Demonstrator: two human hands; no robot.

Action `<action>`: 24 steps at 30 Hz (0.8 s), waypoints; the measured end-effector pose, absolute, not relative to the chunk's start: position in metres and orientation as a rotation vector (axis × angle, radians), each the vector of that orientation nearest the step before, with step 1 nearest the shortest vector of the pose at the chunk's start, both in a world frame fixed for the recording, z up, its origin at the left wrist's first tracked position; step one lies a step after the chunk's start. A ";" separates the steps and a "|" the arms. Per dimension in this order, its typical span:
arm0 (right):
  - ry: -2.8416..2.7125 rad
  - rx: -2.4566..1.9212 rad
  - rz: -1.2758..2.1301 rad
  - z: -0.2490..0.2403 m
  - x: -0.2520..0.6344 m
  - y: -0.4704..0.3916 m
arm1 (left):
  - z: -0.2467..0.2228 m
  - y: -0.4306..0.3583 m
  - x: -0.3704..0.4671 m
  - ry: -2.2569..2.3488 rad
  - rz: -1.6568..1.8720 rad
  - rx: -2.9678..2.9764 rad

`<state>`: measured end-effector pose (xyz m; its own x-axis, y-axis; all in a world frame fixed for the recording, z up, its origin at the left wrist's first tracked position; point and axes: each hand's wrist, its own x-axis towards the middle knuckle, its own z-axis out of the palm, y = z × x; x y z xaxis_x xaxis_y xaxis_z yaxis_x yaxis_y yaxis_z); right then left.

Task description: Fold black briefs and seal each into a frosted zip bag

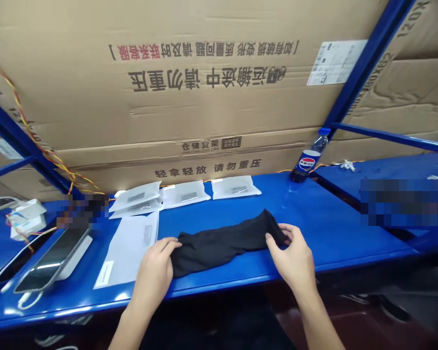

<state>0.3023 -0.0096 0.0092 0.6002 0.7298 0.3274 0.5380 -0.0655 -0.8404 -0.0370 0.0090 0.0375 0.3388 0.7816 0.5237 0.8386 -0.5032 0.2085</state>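
A long, folded black cloth garment (219, 249) lies across the blue shelf (339, 233) in front of me; its exact kind does not show. My left hand (156, 267) is closed on its left end, with the fingertips over the top edge. At the other end, slightly raised off the shelf, my right hand (295, 255) pinches the cloth between thumb and fingers. A flat, frosted white plastic bag (131, 248) with a small label lies just left of the cloth, partly behind my left hand.
Behind lie several filled frosted packets (186, 193). A cola bottle (308, 160) stands at the back right by a blue post. A phone-like device (54, 262) with a white cable rests at left. Large cardboard (204, 112) forms the back; loose wires (54, 160) run along the left post.
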 end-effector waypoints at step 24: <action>-1.096 -1.316 0.588 0.019 0.339 0.026 | 0.065 0.045 0.000 -1.526 -1.116 -2.850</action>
